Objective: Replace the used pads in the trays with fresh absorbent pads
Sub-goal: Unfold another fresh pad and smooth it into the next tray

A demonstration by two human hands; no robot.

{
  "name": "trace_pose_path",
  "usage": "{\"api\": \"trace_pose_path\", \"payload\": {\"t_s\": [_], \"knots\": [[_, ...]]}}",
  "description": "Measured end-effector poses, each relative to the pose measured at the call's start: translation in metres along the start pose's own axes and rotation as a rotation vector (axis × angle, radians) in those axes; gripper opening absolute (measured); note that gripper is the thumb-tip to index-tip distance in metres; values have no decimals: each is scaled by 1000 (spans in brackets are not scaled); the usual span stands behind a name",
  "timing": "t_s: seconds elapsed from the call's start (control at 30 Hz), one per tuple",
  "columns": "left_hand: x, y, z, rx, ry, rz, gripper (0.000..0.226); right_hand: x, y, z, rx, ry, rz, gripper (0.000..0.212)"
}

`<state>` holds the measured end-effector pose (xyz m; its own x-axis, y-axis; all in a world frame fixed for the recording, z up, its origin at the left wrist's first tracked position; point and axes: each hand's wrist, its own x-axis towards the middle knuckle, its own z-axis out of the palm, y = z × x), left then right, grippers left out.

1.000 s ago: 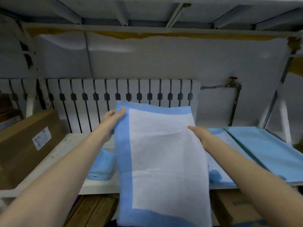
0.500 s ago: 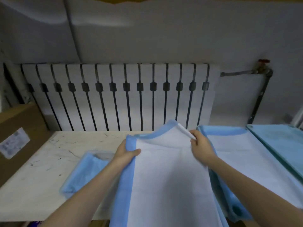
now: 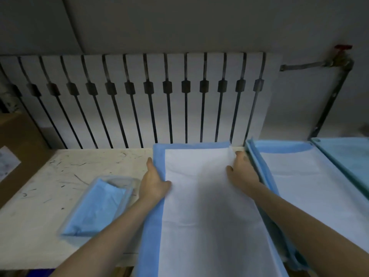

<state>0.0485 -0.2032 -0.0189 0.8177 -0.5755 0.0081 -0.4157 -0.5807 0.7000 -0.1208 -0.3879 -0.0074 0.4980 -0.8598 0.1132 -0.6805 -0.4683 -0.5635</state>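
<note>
Left hand (image 3: 153, 182) is down flat, fingers straight along the blue left border of the fresh pad (image 3: 199, 206), thumb resting on the white middle. It is pressing, not gripping. Right hand (image 3: 242, 172) mirrors it on the right edge, fingers stretched toward the far corner, where a small flap is turned up. Neither hand looks clamped on anything.

That's the change: a second ago the pad hung in the air, pinched by its top corners; now it lies spread out, far edge just short of the foot of the radiator (image 3: 139, 100), near end running over the front of the counter (image 3: 50, 186). Whether a tray sits under it, I cannot tell.

Just left lies a wrapped pack of pads (image 3: 95, 208). Just right, touching the pad's edge, a tray (image 3: 253, 154) already lined with a pad. Beyond it is a teal tray (image 3: 343, 156).

My read: placing is nearly done, and smoothing that raised corner is what remains here.
</note>
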Motion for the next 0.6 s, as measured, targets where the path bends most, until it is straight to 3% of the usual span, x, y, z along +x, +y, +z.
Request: {"api": "trace_pose_path", "payload": {"t_s": [0.1, 0.2, 0.4, 0.5, 0.6], "knots": [[-14, 4, -7, 55, -43, -51, 102, -20, -1, -7, -43, -51, 25, 38], [-31, 3, -14, 57, -94, -82, 98, -46, 4, -11, -118, -121, 44, 48], [-97, -2, -25, 172, -118, -101, 55, -115, 17, -30, -193, -188, 22, 45], [-126, -10, -26, 201, -185, -120, 60, -145, 25, -38, -272, -307, 15, 45], [-148, -14, -28, 192, -216, -89, 52, -163, 33, -43, -262, -462, 3, 31]]}}
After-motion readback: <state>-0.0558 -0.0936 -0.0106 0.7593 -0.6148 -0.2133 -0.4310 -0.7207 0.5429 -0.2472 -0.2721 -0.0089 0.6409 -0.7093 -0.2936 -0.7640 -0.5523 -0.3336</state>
